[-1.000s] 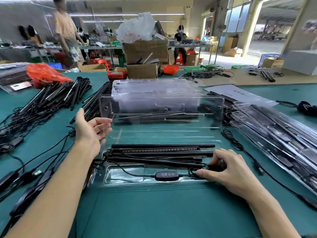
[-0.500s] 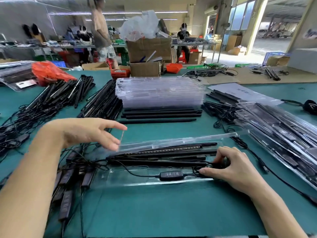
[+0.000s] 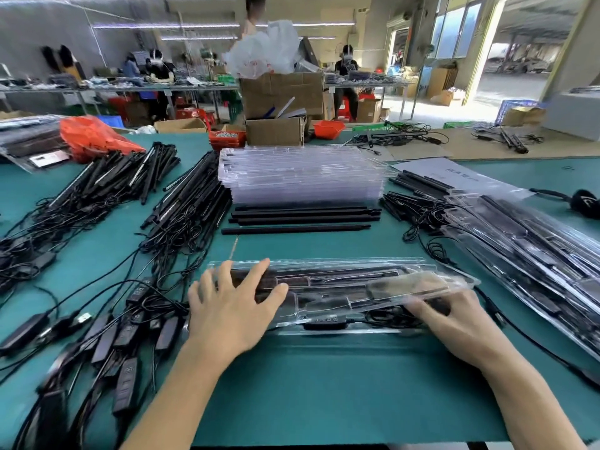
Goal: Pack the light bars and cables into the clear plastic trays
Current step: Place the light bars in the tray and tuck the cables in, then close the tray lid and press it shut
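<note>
A clear plastic tray [image 3: 328,329] lies on the green table in front of me, holding black light bars [image 3: 341,276] and a cable with an inline controller [image 3: 324,325]. Its hinged clear lid [image 3: 422,289] is folded down over the contents, with the right end still raised. My left hand [image 3: 232,308] presses flat on the lid's left end, fingers spread. My right hand [image 3: 454,323] sits at the tray's right end; its fingertips reach under the lid onto the coiled cable and are hidden there.
A stack of empty clear trays [image 3: 302,173] stands behind, with loose black bars [image 3: 302,219] before it. Piles of bars and cables [image 3: 107,190] fill the left side, power adapters [image 3: 123,339] near left. Packed trays [image 3: 535,251] lie at right. People work at far tables.
The lid swung from upright down over the tray. My left hand followed it down and now presses on its left end. My right hand stayed on the cable at the right end.
</note>
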A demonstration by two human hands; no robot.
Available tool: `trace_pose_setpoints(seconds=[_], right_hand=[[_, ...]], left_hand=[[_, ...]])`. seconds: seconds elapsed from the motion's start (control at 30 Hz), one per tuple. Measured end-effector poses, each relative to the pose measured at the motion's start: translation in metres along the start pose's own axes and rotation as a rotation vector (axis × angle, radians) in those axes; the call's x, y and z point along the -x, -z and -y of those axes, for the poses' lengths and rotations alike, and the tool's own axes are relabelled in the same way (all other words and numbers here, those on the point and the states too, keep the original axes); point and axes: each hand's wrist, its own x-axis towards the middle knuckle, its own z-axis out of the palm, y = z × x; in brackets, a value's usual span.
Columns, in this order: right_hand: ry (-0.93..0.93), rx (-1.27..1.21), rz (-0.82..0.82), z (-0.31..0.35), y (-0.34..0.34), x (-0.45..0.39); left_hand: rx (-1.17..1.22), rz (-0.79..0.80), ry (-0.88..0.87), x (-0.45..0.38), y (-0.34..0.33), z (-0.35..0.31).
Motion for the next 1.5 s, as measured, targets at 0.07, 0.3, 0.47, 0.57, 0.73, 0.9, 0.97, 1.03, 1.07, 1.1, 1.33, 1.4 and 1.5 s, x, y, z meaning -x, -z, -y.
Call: trace_pose_setpoints(seconds=[0.07,0.3,0.47,0.57,0.73,0.9,0.97,1.03,1.07,1.1,1.33,1.4,1.5], right_hand=[[-0.018,0.032,-0.015,-0.005,0.001,0.000],[-0.205,-0.293,-0.211,-0.011,0.011,0.001],[-0.285,-0.266,-0.208,-0.015,0.009,0.002],[-0.273,-0.235,-0.158,-0.012,0.008,0.002],[-0.302,-0.389,-0.133,-0.007,0.015,0.003],[-0.311,-0.343,-0.150,-0.002,0.010,0.000],[-0.348,-0.244,-0.168,-0.005,0.005,-0.003],[-0.398,-0.032,-0.153,-0.010,0.000,-0.007],[-0.413,0.059,-0.146,-0.010,-0.001,-0.008],[-0.425,0.119,-0.143,-0.009,-0.002,-0.009],[-0.467,0.151,-0.136,-0.007,0.000,-0.013],[-0.487,0.140,-0.129,-0.005,0.001,-0.015],[-0.534,0.162,-0.097,-0.002,0.005,-0.017]], left_hand=[[-0.003,0.016,0.000,-0.002,0.001,0.001],[-0.027,0.032,-0.025,-0.004,-0.002,0.004],[-0.095,-0.007,-0.028,-0.002,-0.007,0.003],[-0.087,0.001,-0.026,-0.002,-0.007,0.004],[-0.056,-0.006,-0.017,-0.003,-0.006,0.004],[-0.123,-0.063,-0.032,0.000,-0.011,0.002],[-0.153,-0.091,-0.046,0.003,-0.011,0.001],[-0.162,-0.113,-0.078,0.005,-0.010,-0.003],[-0.163,-0.128,-0.114,0.006,-0.010,-0.009],[-0.161,-0.143,-0.166,0.006,-0.009,-0.016],[0.105,-0.165,-0.260,0.002,-0.019,-0.047],[0.002,-0.146,-0.256,0.006,-0.026,-0.046],[-0.035,-0.167,-0.266,0.006,-0.030,-0.047]])
